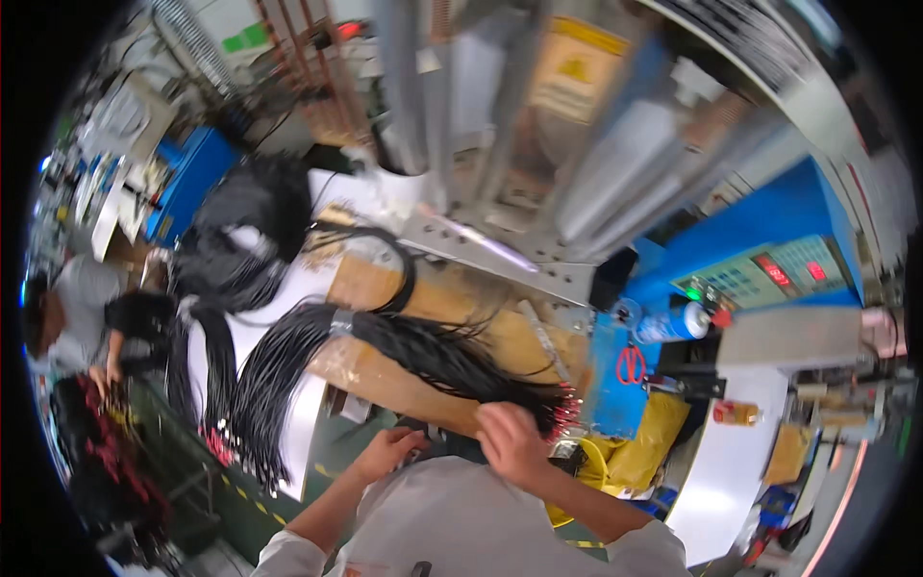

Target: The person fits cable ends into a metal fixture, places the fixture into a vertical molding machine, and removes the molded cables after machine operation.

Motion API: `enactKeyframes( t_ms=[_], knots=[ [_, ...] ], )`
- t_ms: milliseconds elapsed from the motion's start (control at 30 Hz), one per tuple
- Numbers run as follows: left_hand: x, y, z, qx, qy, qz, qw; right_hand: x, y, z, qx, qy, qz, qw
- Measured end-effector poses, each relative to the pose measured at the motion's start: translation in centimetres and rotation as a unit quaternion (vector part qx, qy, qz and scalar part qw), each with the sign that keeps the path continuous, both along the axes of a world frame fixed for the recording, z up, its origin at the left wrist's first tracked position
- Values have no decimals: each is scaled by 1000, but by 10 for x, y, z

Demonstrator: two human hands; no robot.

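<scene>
My left hand (389,453) is low in front of my body, at the near edge of the table. Its fingers are bent together by something small and dark that I cannot make out. At the right, my right hand (511,444) is beside the red-tipped end of a thick bundle of black cables (423,351). Those fingers are curled and slightly blurred; whatever is in them is hidden. The bundle lies across a brown board (370,377), bound by a pale band (341,322), and its left part hangs over the table edge.
A metal press with columns (519,125) stands behind the board. At right are a blue control box (769,260), a spray can (678,323), red-handled scissors (631,365) and a yellow bin (591,466). More black cable (245,231) is piled left, near another person (82,303).
</scene>
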State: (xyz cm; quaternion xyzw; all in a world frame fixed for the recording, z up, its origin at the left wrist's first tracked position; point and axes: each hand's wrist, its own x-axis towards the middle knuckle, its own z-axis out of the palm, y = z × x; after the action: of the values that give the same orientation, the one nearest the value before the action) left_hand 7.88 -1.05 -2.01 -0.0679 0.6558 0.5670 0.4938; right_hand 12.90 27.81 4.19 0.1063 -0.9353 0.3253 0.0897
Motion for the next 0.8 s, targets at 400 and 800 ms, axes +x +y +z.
enactKeyframes(
  t_ms=[400, 800],
  knots=[
    [279, -179, -199, -490, -45, -111, 864, -119, -125, -66, 178, -60, 323, 928],
    [292, -110, -403, -141, 171, 43, 974, -104, -103, -101, 313, -60, 366, 875]
  ],
)
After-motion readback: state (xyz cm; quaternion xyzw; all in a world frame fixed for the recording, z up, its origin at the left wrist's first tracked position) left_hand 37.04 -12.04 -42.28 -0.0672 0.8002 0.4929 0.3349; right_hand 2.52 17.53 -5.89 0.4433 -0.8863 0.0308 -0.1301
